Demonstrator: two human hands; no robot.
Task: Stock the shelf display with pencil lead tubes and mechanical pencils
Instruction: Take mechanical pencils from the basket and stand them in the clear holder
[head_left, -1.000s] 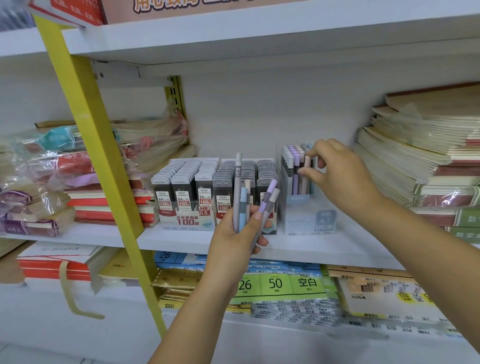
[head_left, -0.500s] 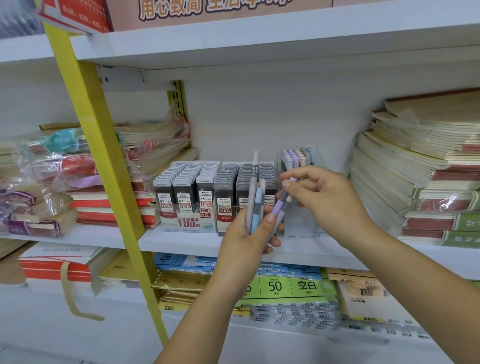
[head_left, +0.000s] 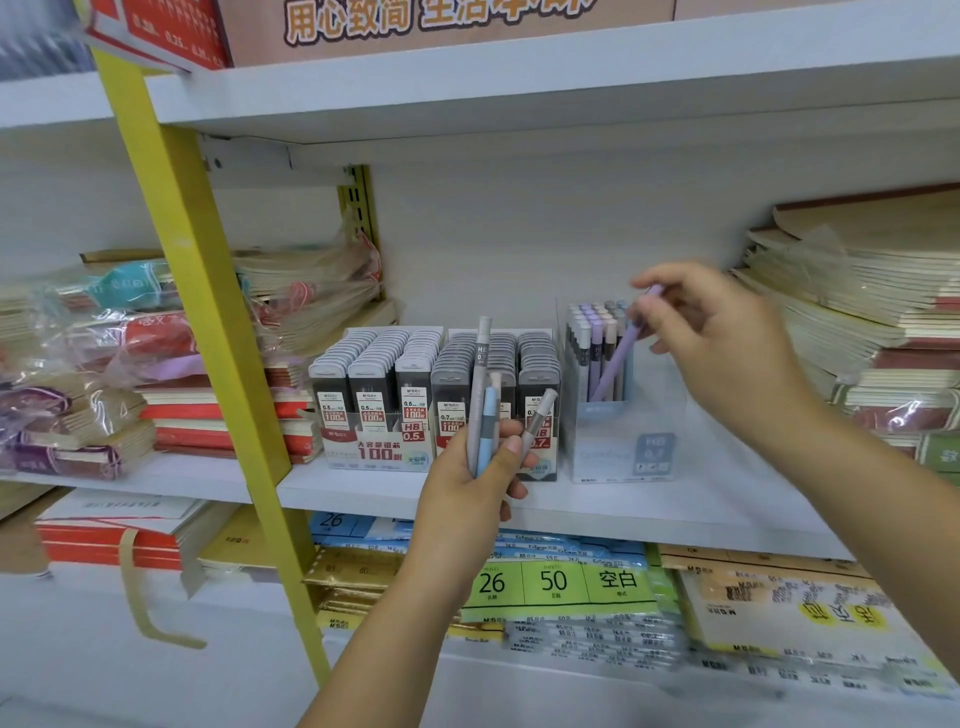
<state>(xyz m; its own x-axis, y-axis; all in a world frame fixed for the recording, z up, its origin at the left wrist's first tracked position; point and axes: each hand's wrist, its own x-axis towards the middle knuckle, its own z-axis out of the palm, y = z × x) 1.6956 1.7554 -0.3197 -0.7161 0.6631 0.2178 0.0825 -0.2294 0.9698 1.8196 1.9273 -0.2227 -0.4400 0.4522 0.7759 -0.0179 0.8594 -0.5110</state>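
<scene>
Right grip pinches a purple mechanical pencil near its upper end, thumb and fingertips closed on the barrel. The pencil tilts, top leaning right, with its lower end inside the clear display box among the pastel pencils standing there. I cannot tell whether it touches the box floor.

Left grip is wrapped round a bundle of spare pencils, held upright just in front of the lead tube trays. The bundle is a tall grey one, a blue one, a pale one behind and a brown-grey one splayed right. The trays sit on the shelf left of the display box, and their rows look full.

Handling, my judgement: the pencils are light, stiff and smooth, so they slip easily in a loose bundle. The best hold is a fingertip pinch high on the barrel, leaving the lower length free to thread between neighbours. The box looks thin and light, and a sideways push could shift it. Next call: bring the purple pencil upright before release, then draw one from the bundle by its top.
</scene>
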